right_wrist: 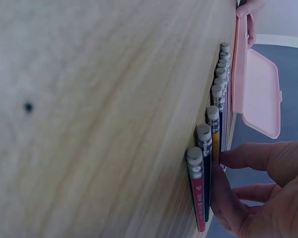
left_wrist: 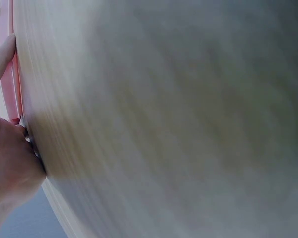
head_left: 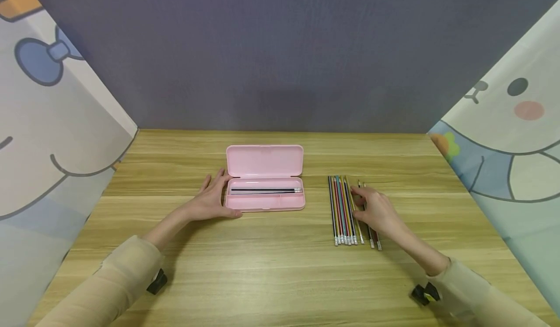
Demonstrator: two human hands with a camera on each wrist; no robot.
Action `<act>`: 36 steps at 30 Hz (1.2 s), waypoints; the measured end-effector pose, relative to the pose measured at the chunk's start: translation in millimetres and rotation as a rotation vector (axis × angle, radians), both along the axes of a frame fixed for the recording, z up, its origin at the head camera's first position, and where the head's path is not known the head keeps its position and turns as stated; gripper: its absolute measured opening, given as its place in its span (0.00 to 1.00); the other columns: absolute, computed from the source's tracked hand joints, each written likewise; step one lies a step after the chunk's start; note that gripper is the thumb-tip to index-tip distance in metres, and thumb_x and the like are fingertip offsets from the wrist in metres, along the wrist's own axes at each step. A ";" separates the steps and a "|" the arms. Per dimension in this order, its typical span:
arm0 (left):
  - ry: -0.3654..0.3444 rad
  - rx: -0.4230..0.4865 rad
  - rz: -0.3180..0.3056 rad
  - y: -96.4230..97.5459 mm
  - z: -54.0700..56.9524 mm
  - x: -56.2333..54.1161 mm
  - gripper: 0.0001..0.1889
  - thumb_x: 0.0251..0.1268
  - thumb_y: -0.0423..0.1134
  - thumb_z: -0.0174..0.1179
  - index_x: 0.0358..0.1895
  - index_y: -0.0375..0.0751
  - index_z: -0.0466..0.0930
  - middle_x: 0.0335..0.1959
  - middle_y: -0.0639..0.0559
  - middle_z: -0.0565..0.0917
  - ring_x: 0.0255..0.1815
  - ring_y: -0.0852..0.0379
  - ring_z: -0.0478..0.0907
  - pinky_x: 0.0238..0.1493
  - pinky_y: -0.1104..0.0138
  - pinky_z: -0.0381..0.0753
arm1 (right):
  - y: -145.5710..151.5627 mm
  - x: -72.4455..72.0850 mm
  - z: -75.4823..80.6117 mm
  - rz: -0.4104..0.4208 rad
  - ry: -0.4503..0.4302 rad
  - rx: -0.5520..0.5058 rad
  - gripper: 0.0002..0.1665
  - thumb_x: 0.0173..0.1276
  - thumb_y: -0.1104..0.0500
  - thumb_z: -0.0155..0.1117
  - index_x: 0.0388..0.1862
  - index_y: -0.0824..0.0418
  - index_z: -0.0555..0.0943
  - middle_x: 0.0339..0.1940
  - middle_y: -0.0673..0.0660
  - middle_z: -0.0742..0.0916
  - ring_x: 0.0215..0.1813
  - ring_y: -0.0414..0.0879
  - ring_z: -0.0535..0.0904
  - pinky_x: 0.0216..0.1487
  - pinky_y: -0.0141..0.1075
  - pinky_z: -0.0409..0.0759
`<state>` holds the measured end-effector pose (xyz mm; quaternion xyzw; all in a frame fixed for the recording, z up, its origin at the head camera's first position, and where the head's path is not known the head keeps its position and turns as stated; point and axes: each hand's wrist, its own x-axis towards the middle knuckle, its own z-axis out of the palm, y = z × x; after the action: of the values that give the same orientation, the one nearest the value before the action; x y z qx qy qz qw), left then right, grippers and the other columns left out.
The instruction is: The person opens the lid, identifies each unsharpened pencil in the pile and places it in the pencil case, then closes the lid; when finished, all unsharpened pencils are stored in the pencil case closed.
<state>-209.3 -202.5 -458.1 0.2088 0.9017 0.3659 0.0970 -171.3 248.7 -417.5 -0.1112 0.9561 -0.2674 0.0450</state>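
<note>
A pink pencil case [head_left: 264, 209] lies with its lid [head_left: 264, 161] raised at the back. Dark pencils [head_left: 264, 190] rest in its long rear compartment. My left hand [head_left: 210, 199] spans the case's left end, thumb along the front edge and fingers spread toward the hinge side. To the right, a row of coloured pencils [head_left: 340, 210] lies side by side, eraser ends toward me. At the right edge of this row, my right hand [head_left: 378, 210] pinches a yellow pencil [right_wrist: 216, 141] between thumb and fingers. Beside that hand lie a black pencil [right_wrist: 206, 148] and a red pencil [right_wrist: 197, 193].
Everything lies on a wood-grain table [head_left: 271, 268]. A grey panel [head_left: 280, 55] rises behind its far edge, with cartoon-printed sheets [head_left: 516, 137] at the left and right. Small black devices hang at both sleeves [head_left: 127, 264].
</note>
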 end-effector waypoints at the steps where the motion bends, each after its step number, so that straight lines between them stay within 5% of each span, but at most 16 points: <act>1: 0.000 0.003 -0.001 0.0 0.0 0.1 0.52 0.47 0.57 0.79 0.73 0.45 0.59 0.83 0.28 0.50 0.86 0.31 0.35 0.81 0.36 0.25 | -0.1 -0.4 0.1 -0.005 -0.009 0.002 0.44 0.55 0.75 0.69 0.73 0.75 0.68 0.62 0.76 0.82 0.48 0.60 0.86 0.21 0.28 0.77; 19: -0.037 -0.044 0.001 -0.9 1.0 -0.7 0.51 0.49 0.57 0.78 0.73 0.46 0.58 0.85 0.31 0.48 0.87 0.33 0.33 0.82 0.36 0.25 | -1.1 -9.1 5.7 -0.013 -0.136 -0.035 0.50 0.53 0.76 0.68 0.77 0.72 0.63 0.66 0.76 0.77 0.45 0.51 0.83 0.30 0.28 0.83; 36: -0.042 -0.045 -0.001 -1.7 2.5 -2.6 0.51 0.50 0.57 0.78 0.74 0.47 0.57 0.84 0.32 0.49 0.87 0.34 0.32 0.82 0.36 0.25 | 9.0 -16.7 19.3 -0.041 -0.284 -0.269 0.47 0.62 0.74 0.63 0.78 0.77 0.57 0.66 0.79 0.77 0.39 0.42 0.83 0.35 0.33 0.88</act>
<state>-212.0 -204.2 -455.6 0.1994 0.9073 0.3499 0.1210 -188.0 257.7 -398.2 -0.0578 0.8978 -0.4067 0.1586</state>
